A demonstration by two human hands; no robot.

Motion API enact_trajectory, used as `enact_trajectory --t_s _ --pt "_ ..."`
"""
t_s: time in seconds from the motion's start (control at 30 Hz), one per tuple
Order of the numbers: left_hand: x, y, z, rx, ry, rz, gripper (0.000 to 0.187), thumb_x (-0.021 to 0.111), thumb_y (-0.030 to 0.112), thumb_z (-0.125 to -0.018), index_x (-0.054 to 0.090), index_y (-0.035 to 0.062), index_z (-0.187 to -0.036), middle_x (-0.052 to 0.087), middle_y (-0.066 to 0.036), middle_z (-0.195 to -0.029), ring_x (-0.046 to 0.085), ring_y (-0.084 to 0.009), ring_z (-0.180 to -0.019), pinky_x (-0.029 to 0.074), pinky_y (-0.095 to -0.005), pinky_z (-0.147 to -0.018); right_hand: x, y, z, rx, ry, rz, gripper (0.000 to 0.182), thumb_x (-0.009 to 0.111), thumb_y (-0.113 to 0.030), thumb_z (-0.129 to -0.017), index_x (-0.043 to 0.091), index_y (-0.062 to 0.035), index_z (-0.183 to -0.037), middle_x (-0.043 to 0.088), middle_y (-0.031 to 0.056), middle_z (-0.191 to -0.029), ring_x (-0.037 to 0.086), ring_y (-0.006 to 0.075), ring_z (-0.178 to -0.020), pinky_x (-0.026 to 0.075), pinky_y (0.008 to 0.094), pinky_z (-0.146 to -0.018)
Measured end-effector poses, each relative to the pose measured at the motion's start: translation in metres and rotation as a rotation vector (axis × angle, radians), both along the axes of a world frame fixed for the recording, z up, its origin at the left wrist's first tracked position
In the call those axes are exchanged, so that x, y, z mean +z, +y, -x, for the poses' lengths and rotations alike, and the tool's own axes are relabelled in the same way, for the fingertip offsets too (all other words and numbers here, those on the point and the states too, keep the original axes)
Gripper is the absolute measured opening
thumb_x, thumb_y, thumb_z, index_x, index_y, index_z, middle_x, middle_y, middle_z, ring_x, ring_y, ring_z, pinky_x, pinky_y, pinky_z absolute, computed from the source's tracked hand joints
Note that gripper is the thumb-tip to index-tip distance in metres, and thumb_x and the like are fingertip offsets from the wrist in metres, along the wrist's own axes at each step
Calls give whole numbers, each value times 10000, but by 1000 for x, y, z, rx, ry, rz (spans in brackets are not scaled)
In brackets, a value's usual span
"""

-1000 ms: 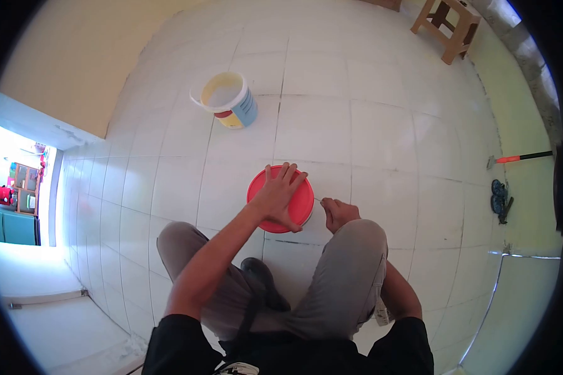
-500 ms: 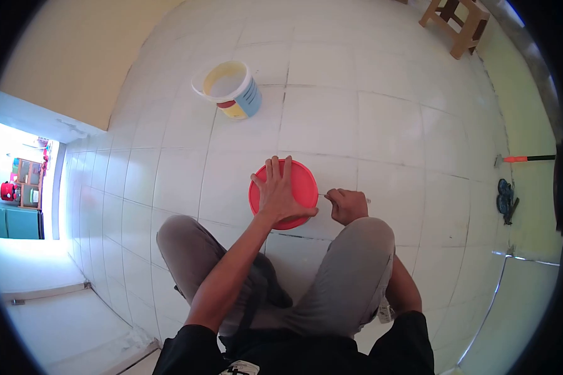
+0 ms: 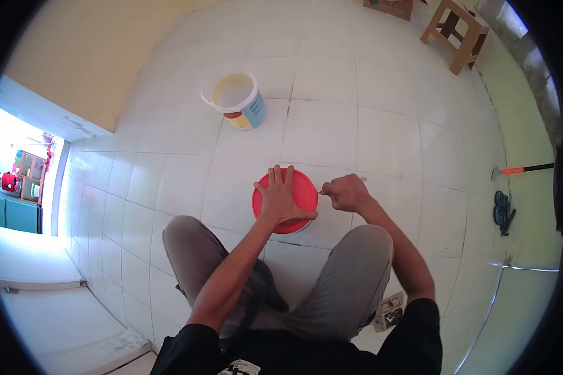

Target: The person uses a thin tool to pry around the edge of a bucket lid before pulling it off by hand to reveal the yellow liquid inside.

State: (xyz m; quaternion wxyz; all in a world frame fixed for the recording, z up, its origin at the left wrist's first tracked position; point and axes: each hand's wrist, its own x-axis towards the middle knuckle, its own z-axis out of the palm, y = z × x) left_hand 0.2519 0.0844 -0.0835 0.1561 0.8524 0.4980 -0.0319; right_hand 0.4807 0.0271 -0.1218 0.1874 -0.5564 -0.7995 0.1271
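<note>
A round red lid sits in front of me, between and just beyond my knees, with a little of the pale container under it showing at its near right edge. My left hand lies on top of the lid, fingers spread toward the far rim and thumb reaching to the right. At the lid's right side, my right hand is closed around a thin tool that looks like a screwdriver. Its tip points left, right at the rim, and most of it is hidden in the fist.
A paint bucket stands farther off on the white tiled floor. A brown stool and a cardboard box are at the far right. Along the right wall lie an orange-and-black handled tool and dark sandals.
My right hand has shifted up from beside my knee, its forearm now in plain view, with the tool tip still by the rim. My left hand stays on the lid. The view has tilted slightly.
</note>
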Motion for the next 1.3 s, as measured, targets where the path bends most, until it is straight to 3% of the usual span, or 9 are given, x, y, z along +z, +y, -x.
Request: enact_trajectory --t_s 0.07,0.17,0.27,0.37,0.5,0.63,1.13,1.23,1.3 --pt "-3 4 2 -2 -10 9 1457 873 751 -465 317 15 -1593 294 -313 -1607 269 -496 -1523 312 -842 -1038 33 14 3 102 -310 100 60 697 -142 -844 751 -115 -852 705 90 -733 711 303 -697 551 455 -624" --pt "-2 5 5 -5 -52 44 1457 872 764 -469 320 12 -1588 294 -314 -1609 272 -499 -1522 304 -848 -1041 60 24 15 243 -453 88 87 690 -157 -843 752 -96 -841 704 104 -728 721 308 -722 558 451 -653" --pt "1 8 7 -11 -84 60 1452 877 760 -473 320 10 -1585 294 -315 -1610 276 -503 -1520 302 -849 -1044 38 15 10 121 -351 115 88 677 -154 -864 755 -112 -861 710 105 -736 726 308 -741 563 442 -679" --pt "4 5 4 -12 -41 54 1449 882 754 -476 318 9 -1583 299 -316 -1607 284 -504 -1516 301 -846 -1047 -4 -14 10 -93 -45 20 73 688 -167 -916 729 -114 -887 699 93 -698 703 320 -682 544 468 -617" --pt "4 5 2 -12 -38 41 1447 882 745 -469 319 9 -1579 314 -313 -1595 290 -507 -1511 299 -841 -1051 -33 -33 33 -317 312 -128 39 708 -89 -914 729 -108 -887 750 84 -768 731 302 -686 564 416 -605" --pt "6 3 -1 -7 -30 37 1435 886 721 -458 327 8 -1571 314 -310 -1585 287 -505 -1509 302 -840 -1047 -33 -36 39 -382 317 -147 50 713 -66 -905 728 -103 -875 758 69 -780 733 292 -681 574 399 -607" --pt "4 5 -1 13 -7 43 1484 887 767 -485 278 5 -1604 277 -327 -1610 252 -533 -1525 269 -868 -1054 -40 25 -4 -79 300 -101 73 696 -70 -891 738 -129 -881 751 48 -786 731 264 -727 566 409 -629" --pt "2 5 0 -4 -16 64 1466 885 765 -494 285 19 -1604 274 -325 -1612 248 -535 -1527 254 -878 -1056 -8 30 -6 -22 -12 55 75 674 -137 -903 748 -133 -900 711 87 -735 715 306 -743 548 448 -655" --pt "1 7 2 -2 -46 61 1453 884 765 -499 290 33 -1605 274 -317 -1615 249 -535 -1526 254 -879 -1053 12 42 -8 65 -155 -58 84 672 -152 -878 744 -117 -852 706 98 -723 716 310 -739 549 450 -670"
